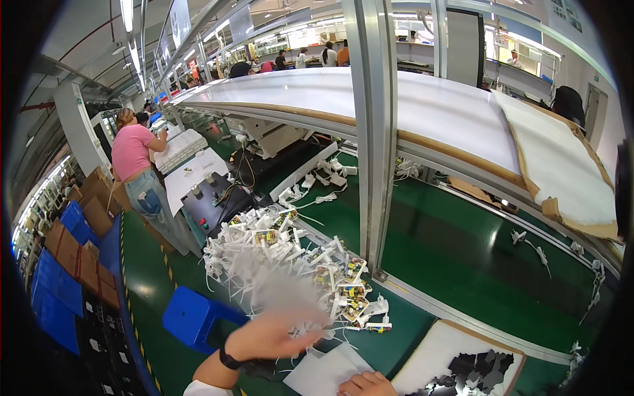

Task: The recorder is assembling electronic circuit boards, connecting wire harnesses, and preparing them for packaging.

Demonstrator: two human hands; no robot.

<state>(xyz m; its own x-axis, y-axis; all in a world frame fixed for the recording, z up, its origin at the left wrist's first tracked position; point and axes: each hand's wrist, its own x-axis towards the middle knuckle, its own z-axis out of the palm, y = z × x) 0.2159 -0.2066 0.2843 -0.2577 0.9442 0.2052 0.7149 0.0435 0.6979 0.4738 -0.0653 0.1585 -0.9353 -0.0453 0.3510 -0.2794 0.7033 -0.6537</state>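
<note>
My left hand [277, 334], with a dark band at the wrist, reaches over the near side of a heap of white adapters with cords [247, 244]. Motion smears its fingers. A pale, blurred thing [284, 287] shows just beyond them; I cannot make out what it is or whether the hand holds it. Some adapters have open casings with circuit boards [353, 300] exposed. At the bottom edge, my right hand [366, 384] rests with its fingers on white sheets [323, 371] that lie on the green bench, and part of it is cut off.
Right of my right hand, dark, shiny cut pieces [482, 373] lie on a white-topped board [422, 356]. A metal post [375, 145] rises beyond the heap, beside a conveyor belt [449, 231]. A blue stool [195, 317] stands at left. A person in pink [135, 152] works farther along.
</note>
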